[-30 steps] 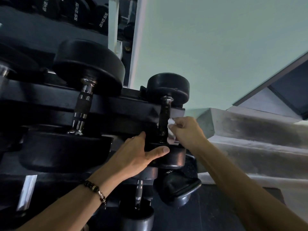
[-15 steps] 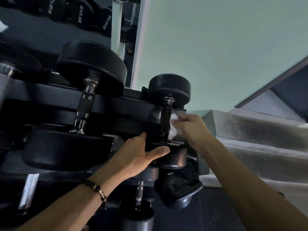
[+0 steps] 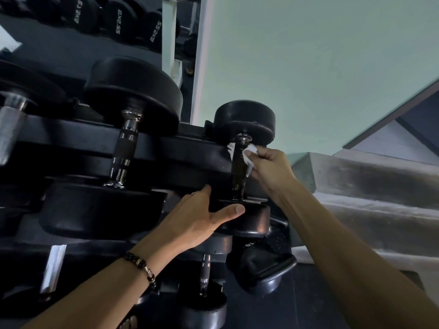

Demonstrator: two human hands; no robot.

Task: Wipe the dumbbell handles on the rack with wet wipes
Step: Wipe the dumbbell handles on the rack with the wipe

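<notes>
A small black dumbbell lies across the black rack at its right end. Its dark handle runs between the two round heads. My right hand pinches a white wet wipe that is wrapped behind the upper part of the handle, just under the far head. My left hand grips the near head of the same dumbbell, thumb over its front edge. A bead bracelet sits on that wrist.
A larger dumbbell with a chrome handle lies to the left on the same rack, and another at the far left edge. Lower tiers hold more dumbbells. A mirror behind shows weights. Grey concrete steps rise on the right.
My right hand has slid the wipe up the handle from near the lower head to just under the far head. My left hand has kept its grip on the near head.
</notes>
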